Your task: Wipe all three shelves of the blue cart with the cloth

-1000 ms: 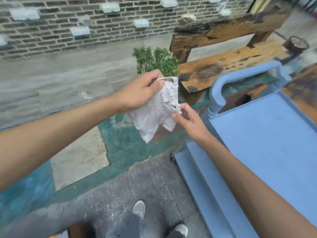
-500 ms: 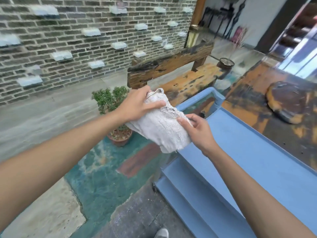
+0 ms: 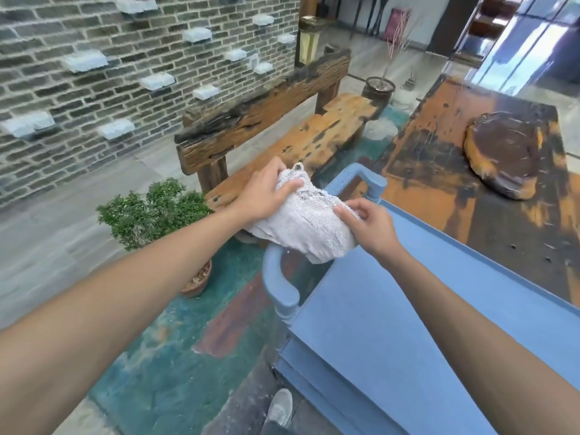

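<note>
A white terry cloth is stretched between both hands above the far end of the blue cart. My left hand grips the cloth's upper left end, thumb over it. My right hand pinches its right edge. The cloth's lower corner hangs just over the cart's top shelf, near the curved handle. Edges of the lower shelves show at the cart's left side; their surfaces are mostly hidden.
A potted green shrub stands on the floor left of the cart. A weathered wooden bench sits behind it. A dark wooden table with a round slab runs along the cart's right side. My shoe is near the cart's base.
The view swung right and forward over the cart. Both hands carried the cloth down toward the top shelf's far end, and the cloth is now pulled out wider between them.
</note>
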